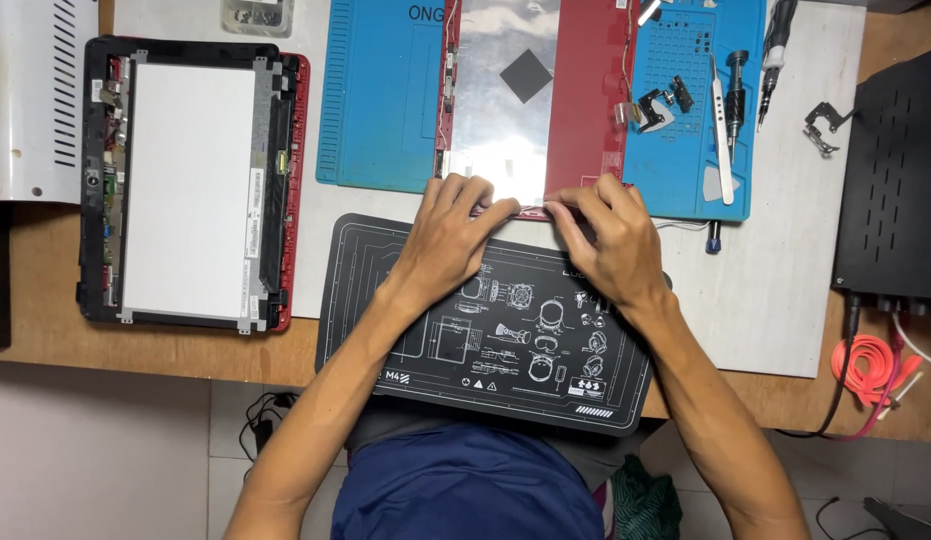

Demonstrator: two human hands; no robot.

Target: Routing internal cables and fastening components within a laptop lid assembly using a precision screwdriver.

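Observation:
A red laptop lid shell (pixel 590 90) lies face up on a blue work mat (pixel 380 100), with a silvery foil sheet and a dark square patch inside it. My left hand (pixel 450 235) and my right hand (pixel 605 235) both pinch the shell's near edge, fingertips almost meeting at its middle. Something thin sits between the fingertips there; I cannot tell what it is. Both wrists rest over a black printed mat (pixel 385 330) at the table's front.
A laptop screen panel in a black and red frame (pixel 190 190) lies at the left. On the right of the blue mat are a screwdriver (pixel 735 90), tweezers (pixel 720 140) and a metal hinge (pixel 653 108). A black perforated box (pixel 890 190) stands far right, orange cable (pixel 865 365) below it.

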